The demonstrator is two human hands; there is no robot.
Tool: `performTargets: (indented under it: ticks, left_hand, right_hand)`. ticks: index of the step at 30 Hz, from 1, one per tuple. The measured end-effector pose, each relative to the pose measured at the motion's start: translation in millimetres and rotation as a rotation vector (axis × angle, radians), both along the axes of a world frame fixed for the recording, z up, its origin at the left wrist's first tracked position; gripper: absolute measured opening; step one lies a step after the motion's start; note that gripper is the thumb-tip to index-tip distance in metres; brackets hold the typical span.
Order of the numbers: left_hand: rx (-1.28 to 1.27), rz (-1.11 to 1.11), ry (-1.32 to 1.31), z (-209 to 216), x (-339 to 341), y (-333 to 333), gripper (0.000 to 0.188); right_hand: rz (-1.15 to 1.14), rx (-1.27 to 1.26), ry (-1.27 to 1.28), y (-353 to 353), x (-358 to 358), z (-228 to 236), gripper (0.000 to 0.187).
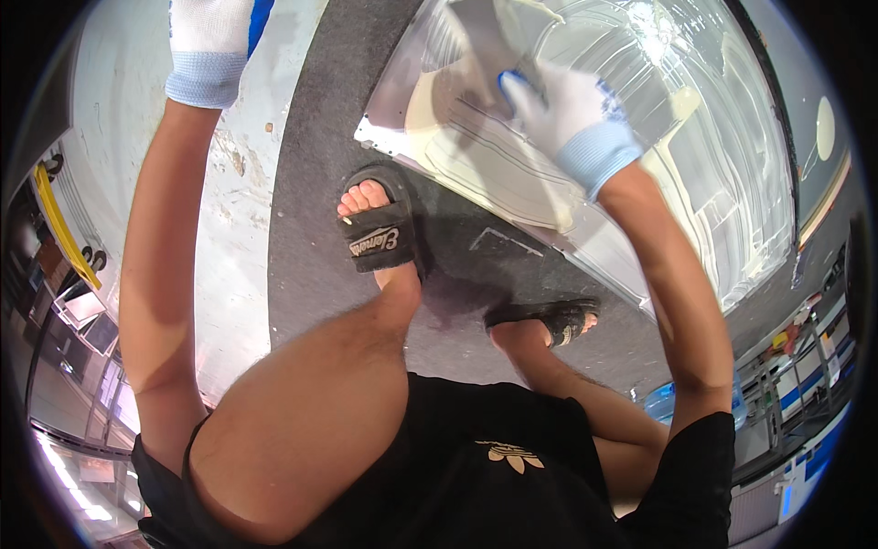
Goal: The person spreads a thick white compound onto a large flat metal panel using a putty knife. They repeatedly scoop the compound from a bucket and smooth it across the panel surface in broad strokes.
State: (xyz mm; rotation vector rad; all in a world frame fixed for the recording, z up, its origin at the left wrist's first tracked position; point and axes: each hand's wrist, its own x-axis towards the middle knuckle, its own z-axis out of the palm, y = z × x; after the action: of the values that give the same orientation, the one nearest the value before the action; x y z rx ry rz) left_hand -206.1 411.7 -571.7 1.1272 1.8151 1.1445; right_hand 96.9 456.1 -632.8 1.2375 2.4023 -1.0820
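Note:
My right hand (572,114), in a white glove with blue patches and a light blue cuff, reaches over a large shiny panel (389,110). Its fingers are closed on a flat grey spreader (480,41), smeared by motion and partly beyond the upper edge. Cream-coloured paste (485,169) covers much of the panel in curved streaks, thickest around this hand. My left hand (212,27) wears a matching glove at the upper left, above a pale grey surface (240,197). The picture cuts off its fingers, so its grip is hidden.
My sandalled feet (375,233) stand on the dark floor (315,183) beside the panel's near edge. A yellow bar with dark wheels (66,229) is at the far left. A clear blue plastic bottle (660,403) shows behind my right elbow, near shelving (796,384).

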Motion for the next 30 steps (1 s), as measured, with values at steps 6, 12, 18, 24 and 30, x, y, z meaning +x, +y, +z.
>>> performTargets:
  ticks: [6,12,18,24,30]
  left_hand:
    - [0.018,0.049,-0.024,-8.8,-3.2,-4.6,0.034]
    - [0.018,0.078,-0.021,-15.6,-10.8,-9.6,0.033]
    - [-0.033,0.128,0.026,-16.0,-8.1,-7.3,0.032]
    - [-0.026,0.1,-0.003,-13.3,-0.2,-6.3,0.031]
    - [-0.083,0.076,-0.008,-6.8,2.9,-7.2,0.031]
  right_hand:
    - [0.07,0.312,-0.098,71.5,-10.5,22.0,0.032]
    - [0.15,0.373,-0.209,87.1,-27.3,12.4,0.033]
    - [0.433,0.302,-0.131,9.6,-55.5,5.0,0.021]
    - [0.592,0.371,-0.11,-48.0,-52.3,0.6,0.017]
    - [0.725,0.383,-0.07,-92.5,-40.4,-7.0,0.015]
